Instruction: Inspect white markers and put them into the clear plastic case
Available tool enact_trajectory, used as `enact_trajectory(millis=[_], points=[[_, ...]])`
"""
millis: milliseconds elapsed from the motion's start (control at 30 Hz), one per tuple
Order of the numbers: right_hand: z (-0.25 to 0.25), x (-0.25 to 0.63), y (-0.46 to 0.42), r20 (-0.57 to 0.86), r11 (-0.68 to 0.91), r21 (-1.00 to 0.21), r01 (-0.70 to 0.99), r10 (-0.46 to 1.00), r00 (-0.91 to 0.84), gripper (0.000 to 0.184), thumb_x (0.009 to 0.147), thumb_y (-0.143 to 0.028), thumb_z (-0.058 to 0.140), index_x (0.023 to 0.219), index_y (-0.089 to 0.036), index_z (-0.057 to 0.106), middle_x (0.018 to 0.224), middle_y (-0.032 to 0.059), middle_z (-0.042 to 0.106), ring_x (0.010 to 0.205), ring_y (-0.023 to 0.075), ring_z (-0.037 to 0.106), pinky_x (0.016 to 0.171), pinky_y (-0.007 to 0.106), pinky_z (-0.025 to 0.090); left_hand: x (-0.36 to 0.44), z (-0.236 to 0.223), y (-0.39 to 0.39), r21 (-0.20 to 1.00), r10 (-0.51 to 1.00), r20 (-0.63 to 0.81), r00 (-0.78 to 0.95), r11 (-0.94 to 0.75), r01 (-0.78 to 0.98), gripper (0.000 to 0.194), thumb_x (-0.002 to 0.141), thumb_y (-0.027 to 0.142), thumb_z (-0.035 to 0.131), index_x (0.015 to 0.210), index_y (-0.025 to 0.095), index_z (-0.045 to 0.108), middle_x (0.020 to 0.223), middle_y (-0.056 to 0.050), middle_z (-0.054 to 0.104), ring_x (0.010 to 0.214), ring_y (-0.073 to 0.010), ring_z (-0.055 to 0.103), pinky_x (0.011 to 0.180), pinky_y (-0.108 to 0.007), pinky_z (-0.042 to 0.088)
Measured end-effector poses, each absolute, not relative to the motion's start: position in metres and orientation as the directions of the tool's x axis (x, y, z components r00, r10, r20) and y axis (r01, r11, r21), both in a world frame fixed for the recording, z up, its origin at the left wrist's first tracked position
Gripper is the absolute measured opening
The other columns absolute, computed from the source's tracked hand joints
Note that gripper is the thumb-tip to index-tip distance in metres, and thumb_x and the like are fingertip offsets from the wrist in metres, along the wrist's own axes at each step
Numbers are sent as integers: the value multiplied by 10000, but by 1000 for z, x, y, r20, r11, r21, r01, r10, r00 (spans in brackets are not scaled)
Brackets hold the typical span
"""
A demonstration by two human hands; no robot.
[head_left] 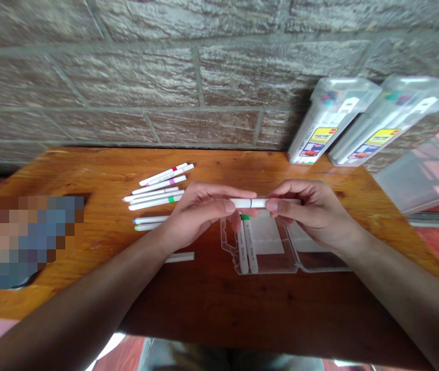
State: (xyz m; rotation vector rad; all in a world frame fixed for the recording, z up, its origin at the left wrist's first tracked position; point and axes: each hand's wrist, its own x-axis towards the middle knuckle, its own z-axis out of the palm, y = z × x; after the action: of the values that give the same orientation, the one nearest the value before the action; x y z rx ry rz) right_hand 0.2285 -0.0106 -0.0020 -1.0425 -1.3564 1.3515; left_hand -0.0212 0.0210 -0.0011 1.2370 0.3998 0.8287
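Holds one white marker [242,203] almost level, above the table [219,309], with both hands at the same time. Pinches its left part between the thumb and the fingers of the left hand [198,206], open only as wide as the thickness of the marker. Pinches its right part in a similar way with the right hand [314,208], also with fingers closed down to this thickness, and covers partly the right end with them. Leaves visible, between the two hands, a thin dark ring around the white body. Has below the hands, in this view, an open clear plastic case [267,272], lying on the table, with two white markers [248,245] side by side at its left end, one of them with a green band. Has to the left of the left hand several loose white markers [153,201], with bands or ends of red, purple, green and blue, and nearer, beside the left forearm, one more single marker [182,256], partly hidden. Has at the far right of the table, close to the brick wall [126,77], two upright filled cases [320,118] with yellow labels. Cannot make out the thing at far left [29,242], blurred into squares.
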Motion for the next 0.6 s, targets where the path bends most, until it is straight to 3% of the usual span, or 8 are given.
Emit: enact_trajectory(millis=[233,600], points=[[2,230,-12,10,-33,-991,-130,948,-317,130,824,-303,917,833,-216,821,680,-9,731,509,63,528,454,192,361,-26,6,21,889,617,150,773,258,-378,334,947,278,735,1242,145,818,1068,-162,847,767,-190,761,740,-298,611],[2,228,-11,32,-17,-988,-150,947,-319,111,826,-280,914,853,-216,827,687,-12,743,501,55,533,453,181,374,-24,4,20,860,631,147,761,298,-414,274,953,312,760,1174,174,846,1016,-142,855,760,-171,773,740,-262,614]])
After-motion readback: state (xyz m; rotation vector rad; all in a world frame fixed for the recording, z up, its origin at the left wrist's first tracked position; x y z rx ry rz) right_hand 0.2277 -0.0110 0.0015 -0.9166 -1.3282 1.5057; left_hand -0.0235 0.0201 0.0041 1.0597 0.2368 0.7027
